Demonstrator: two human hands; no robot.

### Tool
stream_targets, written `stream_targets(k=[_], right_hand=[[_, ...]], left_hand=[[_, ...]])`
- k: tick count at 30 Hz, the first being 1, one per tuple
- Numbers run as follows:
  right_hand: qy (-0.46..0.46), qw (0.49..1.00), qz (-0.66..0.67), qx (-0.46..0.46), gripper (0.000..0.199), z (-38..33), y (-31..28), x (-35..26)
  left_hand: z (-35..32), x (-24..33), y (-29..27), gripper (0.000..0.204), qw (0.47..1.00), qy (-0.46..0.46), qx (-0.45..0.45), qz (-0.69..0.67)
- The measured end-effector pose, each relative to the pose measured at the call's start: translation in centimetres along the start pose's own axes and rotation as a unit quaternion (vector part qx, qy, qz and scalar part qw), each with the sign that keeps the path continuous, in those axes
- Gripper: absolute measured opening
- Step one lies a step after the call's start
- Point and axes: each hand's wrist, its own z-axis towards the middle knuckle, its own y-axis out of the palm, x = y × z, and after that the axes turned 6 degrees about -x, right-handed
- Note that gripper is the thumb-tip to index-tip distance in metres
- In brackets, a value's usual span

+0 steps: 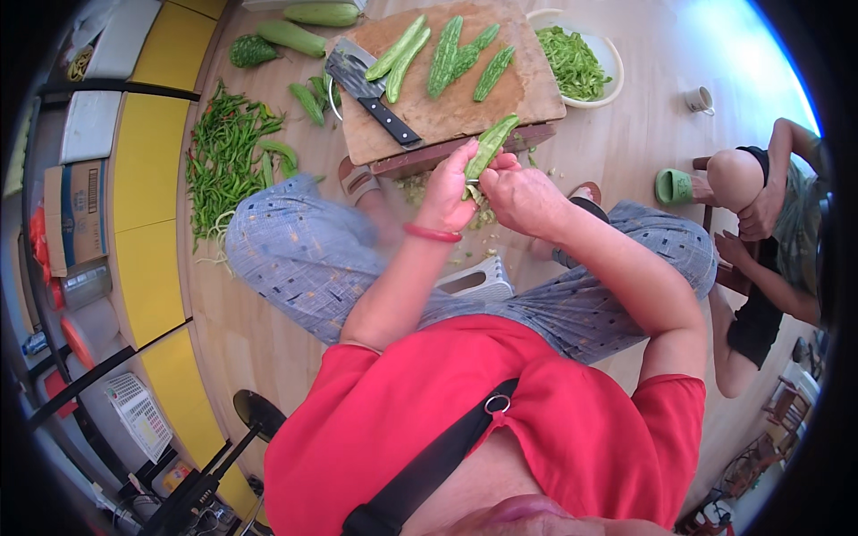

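My left hand (447,192), with a red bangle on its wrist, is closed round a halved bitter melon (492,143), its hollowed pale green inside facing up. My right hand (523,196) is closed against the lower end of the melon half. A short bit of shiny metal tool (473,181) shows between the two hands; the rest is hidden in the right fist. Just beyond lies a wooden cutting board (527,76) with several bitter melon pieces (444,58) on it. A broad-bladed kitchen knife (386,119) with a black handle rests at the board's left side.
A white bowl (617,71) of sliced green vegetable stands right of the board. Green chillies (228,147) are heaped on the floor at left, below whole gourds (292,37). Pale scraps (483,214) lie under my hands, near a white stool (483,280). Another person (778,188) sits at right.
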Motion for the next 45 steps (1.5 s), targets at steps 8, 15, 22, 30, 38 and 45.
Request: stream_targets(k=[8, 15, 22, 30, 38, 45], right_hand=[[-0.05, 0.998, 0.002, -0.028, 0.006, -0.5, 0.7, 0.2], [-0.062, 0.998, 0.0, -0.017, 0.008, -0.6, 0.5, 0.0], [0.028, 0.999, -0.026, -0.01, 0.006, -0.3, 0.3, 1.0], [-0.063, 0.994, -0.044, -0.08, 0.007, -1.6, -0.5, -0.8], [-0.09, 0.991, -0.045, -0.086, 0.008, -2.7, -1.4, -1.0], [-0.07, 0.995, -0.023, -0.072, 0.012, -2.9, -2.4, -0.2]], left_hand=[[-0.5, -0.1, 0.0, 0.037, 0.997, -0.026, 0.033, 0.062], [0.2, 0.7, -1.2, 0.037, 0.999, -0.041, -0.028, 0.005], [-0.3, 0.6, 0.3, 0.039, 0.996, 0.01, 0.046, 0.082], [0.9, 2.4, -1.1, 0.028, 0.911, 0.137, 0.218, 0.323], [9.7, 11.5, -7.8, 0.032, 0.688, 0.324, 0.324, 0.563], [11.3, 14.5, -7.5, 0.034, 0.359, 0.259, 0.335, 0.831]])
